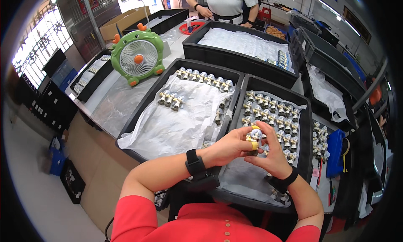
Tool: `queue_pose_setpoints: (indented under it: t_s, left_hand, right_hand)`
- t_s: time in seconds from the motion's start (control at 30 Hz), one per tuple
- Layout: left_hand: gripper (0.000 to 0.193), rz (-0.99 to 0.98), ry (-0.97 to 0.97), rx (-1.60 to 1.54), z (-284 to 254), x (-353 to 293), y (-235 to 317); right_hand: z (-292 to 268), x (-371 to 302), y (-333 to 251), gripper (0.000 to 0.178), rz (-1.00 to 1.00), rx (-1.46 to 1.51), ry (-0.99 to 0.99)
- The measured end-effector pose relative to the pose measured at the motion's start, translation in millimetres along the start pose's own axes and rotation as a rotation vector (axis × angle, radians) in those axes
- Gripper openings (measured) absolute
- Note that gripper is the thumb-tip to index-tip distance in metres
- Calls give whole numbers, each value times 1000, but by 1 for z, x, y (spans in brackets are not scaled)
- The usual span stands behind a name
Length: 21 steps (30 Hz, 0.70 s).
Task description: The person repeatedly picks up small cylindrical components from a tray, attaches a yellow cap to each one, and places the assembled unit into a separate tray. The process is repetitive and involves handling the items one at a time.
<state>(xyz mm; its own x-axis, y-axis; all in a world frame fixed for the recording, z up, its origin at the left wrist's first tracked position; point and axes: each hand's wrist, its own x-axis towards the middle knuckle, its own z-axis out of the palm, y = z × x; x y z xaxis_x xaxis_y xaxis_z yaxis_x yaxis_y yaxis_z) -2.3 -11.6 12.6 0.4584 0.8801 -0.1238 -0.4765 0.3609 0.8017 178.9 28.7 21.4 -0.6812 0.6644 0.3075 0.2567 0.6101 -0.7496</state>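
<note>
Crowded workshop benches hold dark trays, with a green frog-shaped fan [139,57] standing beyond the left tray [212,67]. Figurines fill much of the right tray [308,120], above which one small pale-haired figurine [254,135] is held up roughly upright. The left hand [228,149] pinches it between thumb and forefinger (whether the yellow patches there belong to figurine or fingertips, I cannot tell). The right hand [273,156] curves around its other side, thumb and forefinger apart; whether it touches is unclear. Judging by this pose, the step in hand is close handling of a single piece, and the next move would call for light, steady fingertips clear of the neighbours below. A pink label [315,172] lies right of the trays, its writing too small to read.
</note>
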Motion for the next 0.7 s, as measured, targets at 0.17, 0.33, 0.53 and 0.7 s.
queue_pose_setpoints:
  t_s: [0.17,0.33,0.53,0.7]
  left_hand:
    - [48,28,31,3,-1,2,1]
    - [45,44,21,-28,-9,5,-4]
    - [40,23,-1,6,0,16,-5]
    - [37,105,123,106,-12,-3,2]
  right_hand:
    - [-4,-1,8,88,-10,50,-2]
    - [1,1,7,80,-18,11,17]
    - [-8,-7,8,74,-44,31,78]
    - [28,11,44,78,-250,22,182]
